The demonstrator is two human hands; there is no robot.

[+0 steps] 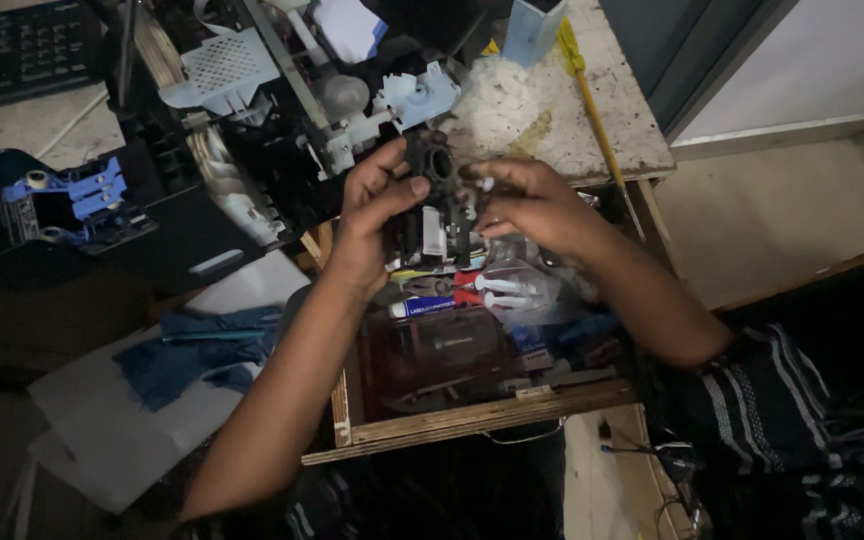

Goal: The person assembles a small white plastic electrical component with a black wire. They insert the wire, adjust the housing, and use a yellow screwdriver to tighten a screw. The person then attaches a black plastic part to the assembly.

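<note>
1. A small black plastic part with a round hole [439,170] is pinched by the left hand [377,205] and the right hand [532,205], both grips closed on it, above an open wooden drawer [472,415].
2. If one grip is loosened, the part could be dropped among the clutter of the drawer.
3. At 10 o'clock, a dismantled black and white printer [252,120] could be knocked.

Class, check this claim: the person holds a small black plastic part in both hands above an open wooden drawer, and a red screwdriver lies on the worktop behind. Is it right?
One detail is wrong. The screwdriver is yellow, not red, as the head view shows. The left hand and right hand do hold the black part above the wooden drawer.
</note>
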